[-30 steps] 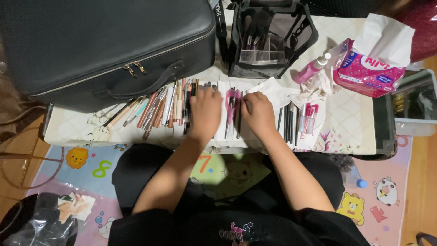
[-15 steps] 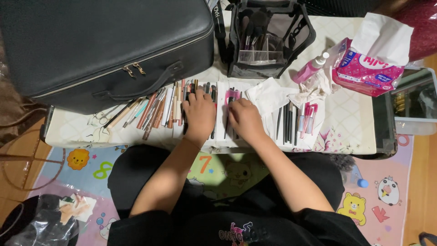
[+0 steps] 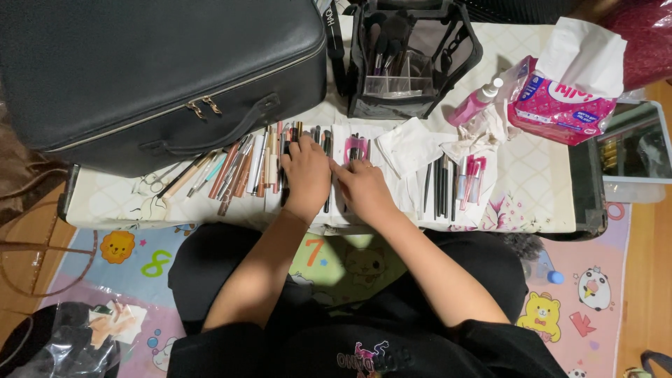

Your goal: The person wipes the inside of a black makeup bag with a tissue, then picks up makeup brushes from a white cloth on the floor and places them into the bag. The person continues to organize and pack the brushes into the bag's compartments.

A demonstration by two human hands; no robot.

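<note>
Both my hands rest palm down on a row of makeup pencils and brushes laid on white tissue along a low table (image 3: 532,203). My left hand (image 3: 306,175) covers dark pencils (image 3: 326,143) near the middle of the row. My right hand (image 3: 364,187) lies just right of it, its fingers touching a pink-capped item (image 3: 355,145). More brown and pink pencils (image 3: 238,168) lie left of my left hand. Whether either hand grips a pencil is hidden under the palms.
A large black zip case (image 3: 161,70) fills the table's left. A black organiser with brushes (image 3: 409,56) stands behind. A pink spray bottle (image 3: 474,103), a pink tissue pack (image 3: 563,91), more dark brushes (image 3: 441,185) and pink tubes (image 3: 470,180) lie right. A cartoon play mat (image 3: 133,259) covers the floor.
Both hands have slid left along the row, and the right hand has drawn closer to the left.
</note>
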